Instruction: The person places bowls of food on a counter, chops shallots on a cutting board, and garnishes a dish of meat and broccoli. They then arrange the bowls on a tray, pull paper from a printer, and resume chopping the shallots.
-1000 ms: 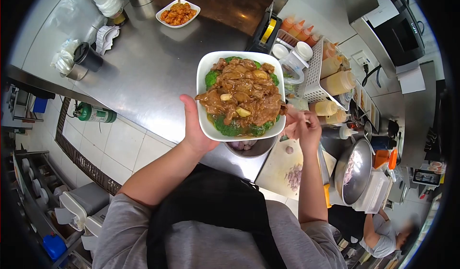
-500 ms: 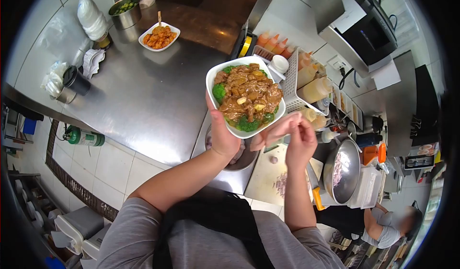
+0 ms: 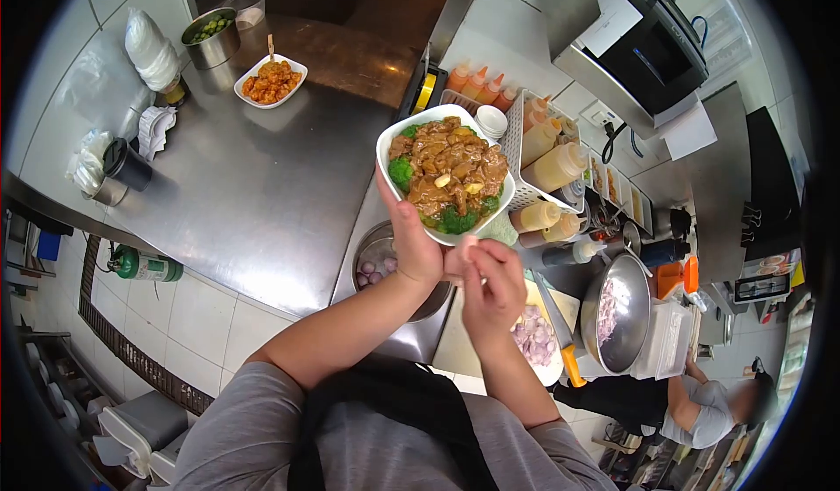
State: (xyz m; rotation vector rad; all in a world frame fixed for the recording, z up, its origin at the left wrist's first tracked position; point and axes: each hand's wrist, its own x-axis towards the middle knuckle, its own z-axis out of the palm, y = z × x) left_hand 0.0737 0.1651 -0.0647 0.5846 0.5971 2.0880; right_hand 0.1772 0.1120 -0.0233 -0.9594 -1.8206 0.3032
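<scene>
A white square bowl (image 3: 385, 141) holds brown sauced meat (image 3: 446, 163) with green broccoli (image 3: 457, 220) around it. My left hand (image 3: 415, 244) supports the bowl from its left and lower side, thumb along the rim. Just below the bowl's lower right edge is my right hand (image 3: 492, 285), its fingers curled together around something pale and thin, too indistinct to name. Beneath my hands, a metal bowl with peeled shallots (image 3: 374, 270) is partly covered. Chopped shallots (image 3: 535, 337) lie on a cutting board (image 3: 457, 349) beside an orange-handled knife (image 3: 573, 364).
A second dish of reddish food (image 3: 271, 82) stands on the steel counter (image 3: 262, 176) near a pot of green vegetables (image 3: 211, 39). Sauce bottles (image 3: 556, 167) fill a white basket at right. A large metal bowl (image 3: 632, 316) and another person (image 3: 700, 410) are at lower right.
My right hand has moved left and down, closer to my left hand, with its pale item. More of the cutting board and chopped shallots shows. The view has shifted slightly.
</scene>
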